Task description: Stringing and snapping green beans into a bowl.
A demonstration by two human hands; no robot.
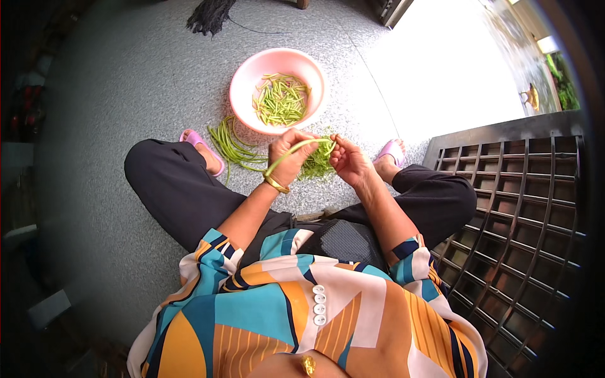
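A long green stalk [291, 150] lies across my left hand [286, 158], whose fingers are closed on it. At the stalk's far end, the fingertips of my right hand [348, 158] pinch its tip. Below both hands, a heap of green peelings [317, 163] rests on the floor, partly hidden by my left hand. Just beyond them stands a pink plastic basin [240, 101] holding many short cut pieces of green stalk [282, 99]. To the left of my left hand, a bundle of long uncut stalks [231, 146] is spread on the floor.
My feet in pink slippers [392, 152] flank the peelings. A dark metal lattice gate [505, 198] stands close on my right, beside a brightly lit doorway [435, 71]. Dark fibrous strands [211, 16] lie on the speckled grey floor [156, 85] at the far side.
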